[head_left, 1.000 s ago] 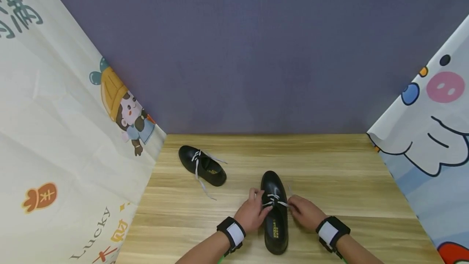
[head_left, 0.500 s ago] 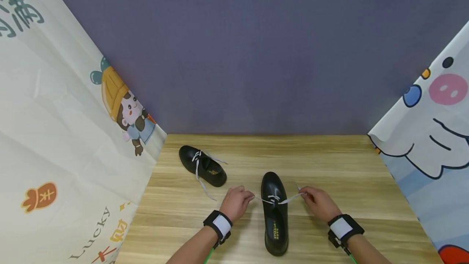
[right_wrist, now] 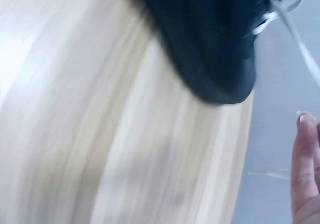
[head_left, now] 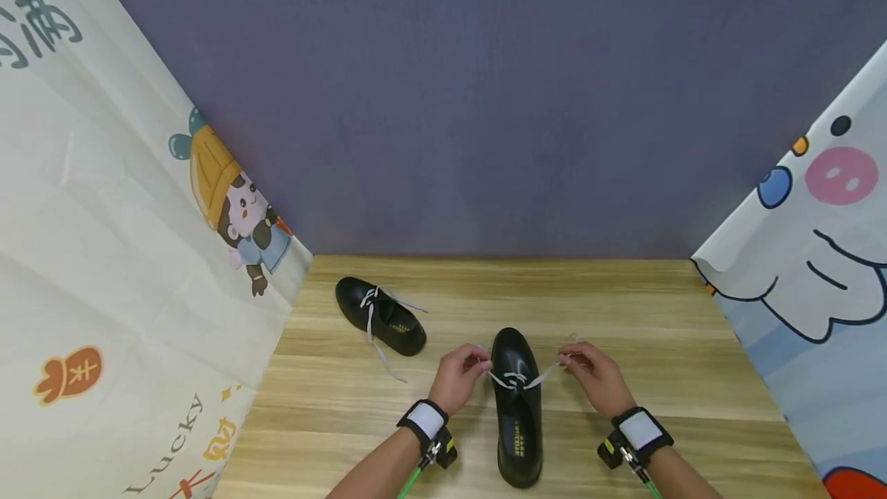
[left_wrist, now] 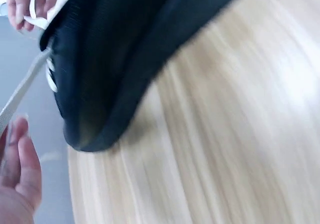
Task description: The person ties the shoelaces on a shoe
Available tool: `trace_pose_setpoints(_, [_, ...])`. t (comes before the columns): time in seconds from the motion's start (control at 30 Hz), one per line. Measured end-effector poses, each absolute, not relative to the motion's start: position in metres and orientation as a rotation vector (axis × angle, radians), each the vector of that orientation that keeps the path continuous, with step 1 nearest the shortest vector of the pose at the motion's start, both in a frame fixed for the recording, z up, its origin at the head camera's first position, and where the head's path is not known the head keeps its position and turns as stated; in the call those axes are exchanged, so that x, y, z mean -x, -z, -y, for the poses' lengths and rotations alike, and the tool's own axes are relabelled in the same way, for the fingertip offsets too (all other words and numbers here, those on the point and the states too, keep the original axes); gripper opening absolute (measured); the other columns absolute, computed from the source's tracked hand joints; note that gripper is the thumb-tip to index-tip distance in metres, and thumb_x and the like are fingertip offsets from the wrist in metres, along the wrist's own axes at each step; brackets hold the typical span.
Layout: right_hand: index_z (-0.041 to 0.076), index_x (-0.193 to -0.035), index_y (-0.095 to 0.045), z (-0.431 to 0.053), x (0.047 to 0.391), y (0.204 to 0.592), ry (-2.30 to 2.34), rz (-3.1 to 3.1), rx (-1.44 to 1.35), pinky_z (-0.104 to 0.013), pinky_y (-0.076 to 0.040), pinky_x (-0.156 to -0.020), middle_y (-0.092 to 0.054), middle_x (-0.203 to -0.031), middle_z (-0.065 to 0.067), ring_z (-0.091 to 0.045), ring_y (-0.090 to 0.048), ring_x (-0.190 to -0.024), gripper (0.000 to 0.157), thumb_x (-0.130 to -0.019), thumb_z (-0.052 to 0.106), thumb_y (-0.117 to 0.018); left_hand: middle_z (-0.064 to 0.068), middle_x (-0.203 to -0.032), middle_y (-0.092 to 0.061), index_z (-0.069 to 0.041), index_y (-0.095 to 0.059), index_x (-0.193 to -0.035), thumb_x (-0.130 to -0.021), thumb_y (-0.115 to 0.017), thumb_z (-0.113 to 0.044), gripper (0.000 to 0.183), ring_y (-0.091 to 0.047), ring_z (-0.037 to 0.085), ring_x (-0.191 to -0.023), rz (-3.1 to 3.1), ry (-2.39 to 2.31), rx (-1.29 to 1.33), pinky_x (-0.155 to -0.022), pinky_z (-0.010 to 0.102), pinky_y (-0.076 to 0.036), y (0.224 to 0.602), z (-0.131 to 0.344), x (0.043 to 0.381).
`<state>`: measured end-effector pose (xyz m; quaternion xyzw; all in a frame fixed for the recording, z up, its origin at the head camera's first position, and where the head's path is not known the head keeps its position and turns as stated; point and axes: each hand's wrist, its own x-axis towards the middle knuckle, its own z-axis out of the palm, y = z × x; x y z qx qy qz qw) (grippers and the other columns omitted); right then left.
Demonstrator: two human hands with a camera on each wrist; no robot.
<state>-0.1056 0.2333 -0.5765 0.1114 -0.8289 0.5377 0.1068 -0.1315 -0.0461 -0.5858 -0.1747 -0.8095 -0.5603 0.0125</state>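
Observation:
A black leather shoe (head_left: 513,437) stands on the wooden surface between the two hands, its toe pointing away. White shoelaces (head_left: 515,380) cross its front and run out to both sides. My left hand (head_left: 455,377) pinches one lace end to the left of the shoe. On the other side my right hand (head_left: 596,376) pinches the opposite end, held a little above the surface. In the left wrist view a lace (left_wrist: 25,87) stretches from the dark shoe (left_wrist: 115,49) to the left fingers. The right wrist view shows a lace (right_wrist: 300,42) leading toward the right fingers.
A second black shoe (head_left: 398,329) lies at the upper left with loose white laces. The wooden surface (head_left: 624,291) meets a grey-purple wall (head_left: 485,98) at the back. Printed white sheets flank it, one left (head_left: 125,199) and one right (head_left: 797,268).
Both hands have left the shoe's sides and drawn the lace ends outward and up. Over the last half second they moved slightly farther forward, the left hand a little inward.

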Motion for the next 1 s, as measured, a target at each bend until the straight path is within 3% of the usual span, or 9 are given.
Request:
trace_pose_setpoints(0.13, [-0.016, -0.115, -0.051, -0.223, 0.112, 0.573, -1.853, 2.248, -0.410, -0.025, -0.058, -0.075, -0.065, -0.100, -0.027, -0.008, -0.069, -0.090, 0.022, -0.094, -0.014, -0.057, 0.022, -0.101, -0.071, 0.007, -0.054, -0.118, -0.096, -0.062, 0.000, 0.024, -0.072, 0.033, -0.086, 2.369, 2.117, 0.583, -0.079, 0.035, -0.058, 0.582, 0.037, 0.135])
trace_pose_setpoints(0.2, [-0.019, -0.119, -0.040, -0.218, 0.115, 0.572, -1.962, 2.163, -0.453, -0.024, -0.057, -0.073, -0.065, -0.101, -0.026, -0.007, -0.070, -0.089, 0.029, -0.094, -0.018, -0.054, 0.028, -0.102, -0.070, 0.011, -0.046, -0.123, -0.098, -0.059, 0.003, 0.029, -0.070, 0.041, -0.085, 2.284, 2.283, 0.567, -0.079, 0.038, -0.058, 0.579, 0.032, 0.137])
trace_pose_setpoints(0.3, [-0.020, -0.122, -0.030, -0.212, 0.118, 0.571, -2.047, 2.094, -0.501, -0.023, -0.056, -0.070, -0.067, -0.102, -0.025, -0.009, -0.070, -0.083, 0.035, -0.093, -0.020, -0.051, 0.030, -0.102, -0.070, 0.012, -0.045, -0.121, -0.097, -0.060, 0.003, 0.030, -0.070, 0.040, -0.085, 2.227, 2.415, 0.484, -0.079, 0.035, -0.058, 0.575, 0.025, 0.138])
trace_pose_setpoints(0.47, [-0.015, -0.117, -0.045, -0.201, 0.118, 0.568, -1.947, 2.204, -0.476, -0.027, -0.057, -0.071, -0.069, -0.101, -0.030, -0.020, -0.070, -0.078, 0.023, -0.096, -0.014, -0.054, 0.023, -0.093, -0.073, 0.010, -0.063, -0.105, -0.094, -0.068, -0.003, 0.018, -0.072, 0.023, -0.083, 2.249, 2.431, 0.333, -0.077, 0.030, -0.058, 0.570, 0.017, 0.137])
trace_pose_setpoints(0.53, [-0.013, -0.113, -0.051, -0.196, 0.118, 0.566, -1.903, 2.263, -0.431, -0.031, -0.058, -0.071, -0.070, -0.100, -0.030, -0.024, -0.070, -0.076, 0.018, -0.096, -0.012, -0.055, 0.023, -0.092, -0.073, 0.011, -0.065, -0.104, -0.093, -0.070, -0.003, 0.019, -0.072, 0.020, -0.080, 2.240, 2.431, 0.305, -0.077, 0.031, -0.058, 0.570, 0.015, 0.136])
trace_pose_setpoints(0.67, [-0.008, -0.109, -0.059, -0.187, 0.117, 0.566, -1.842, 2.391, -0.265, -0.036, -0.058, -0.069, -0.071, -0.095, -0.024, -0.023, -0.069, -0.073, 0.014, -0.095, -0.009, -0.060, 0.023, -0.093, -0.073, 0.012, -0.064, -0.113, -0.090, -0.071, 0.001, 0.027, -0.072, 0.017, -0.078, 2.228, 2.425, 0.266, -0.078, 0.028, -0.057, 0.569, 0.012, 0.137])
trace_pose_setpoints(0.77, [-0.002, -0.105, -0.063, -0.182, 0.117, 0.568, -1.783, 2.502, -0.143, -0.034, -0.058, -0.069, -0.071, -0.091, -0.014, -0.020, -0.069, -0.073, 0.012, -0.094, -0.006, -0.063, 0.019, -0.094, -0.074, 0.008, -0.068, -0.112, -0.089, -0.073, -0.001, 0.025, -0.071, 0.014, -0.081, 2.231, 2.431, 0.212, -0.078, 0.026, -0.055, 0.567, 0.009, 0.137])
trace_pose_setpoints(1.0, [0.004, -0.103, -0.068, -0.172, 0.115, 0.576, -1.641, 2.651, -0.325, -0.028, -0.057, -0.071, -0.072, -0.100, -0.010, -0.017, -0.070, -0.084, 0.016, -0.092, -0.007, -0.065, 0.015, -0.100, -0.074, 0.002, -0.071, -0.104, -0.092, -0.069, -0.001, 0.013, -0.070, 0.017, -0.091, 2.213, 2.403, 0.216, -0.080, 0.024, -0.054, 0.559, 0.002, 0.138])
